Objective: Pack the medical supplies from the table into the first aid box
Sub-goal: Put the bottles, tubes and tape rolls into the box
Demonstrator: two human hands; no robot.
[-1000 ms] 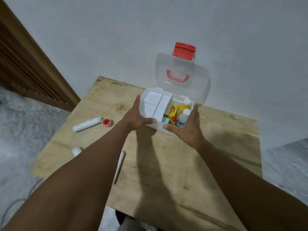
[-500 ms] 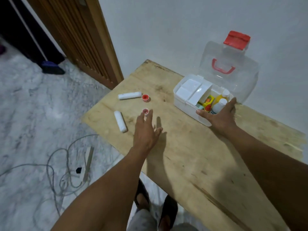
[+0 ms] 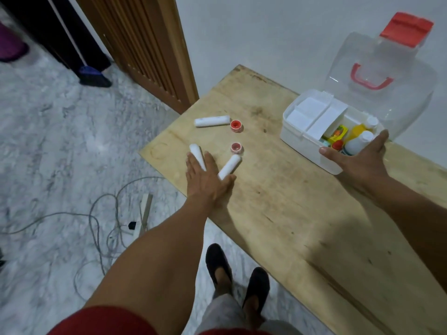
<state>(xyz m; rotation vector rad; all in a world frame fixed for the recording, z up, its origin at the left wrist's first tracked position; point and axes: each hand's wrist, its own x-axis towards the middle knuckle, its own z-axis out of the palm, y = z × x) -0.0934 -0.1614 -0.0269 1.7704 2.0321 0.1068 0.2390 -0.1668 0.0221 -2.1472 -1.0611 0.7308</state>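
The white first aid box stands open at the table's far right, its clear lid with red handle tilted back. Inside are a white tray, a white bottle, a yellow bottle and small colourful packs. My right hand grips the box's near right corner. My left hand lies flat with fingers spread over two white rolls near the table's left edge. A third white roll and two small red tape rings lie beyond it.
The wooden table ends just left of my left hand. Below lie a marble floor with loose cables and a power strip. A slatted wooden door stands at the back left. My feet are under the table's near edge.
My left hand left the box, swung to the table's left side and came down on two white rolls. The view turned left. My right hand stayed on the box.
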